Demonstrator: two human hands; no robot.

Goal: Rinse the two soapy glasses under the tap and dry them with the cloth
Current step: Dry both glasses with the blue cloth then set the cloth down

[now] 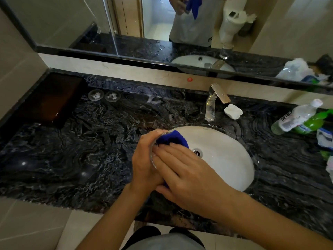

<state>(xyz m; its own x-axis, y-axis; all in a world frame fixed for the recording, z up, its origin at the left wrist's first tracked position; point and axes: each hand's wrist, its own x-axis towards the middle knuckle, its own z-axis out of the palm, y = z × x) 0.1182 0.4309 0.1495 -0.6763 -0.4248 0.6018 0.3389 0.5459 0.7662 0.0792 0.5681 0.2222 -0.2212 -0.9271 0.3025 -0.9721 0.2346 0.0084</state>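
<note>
Left hand (144,159) gripping one glass (153,157) (blue cloth (173,139) inside)

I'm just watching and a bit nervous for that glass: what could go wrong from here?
The left hand holds the glass in the air at the sink edge while the right hand pushes the cloth into it; a wet glass could slip and break on the stone counter. Hard pressing might crack it. The second glass stands right by the tap, where an elbow could knock it.
</note>
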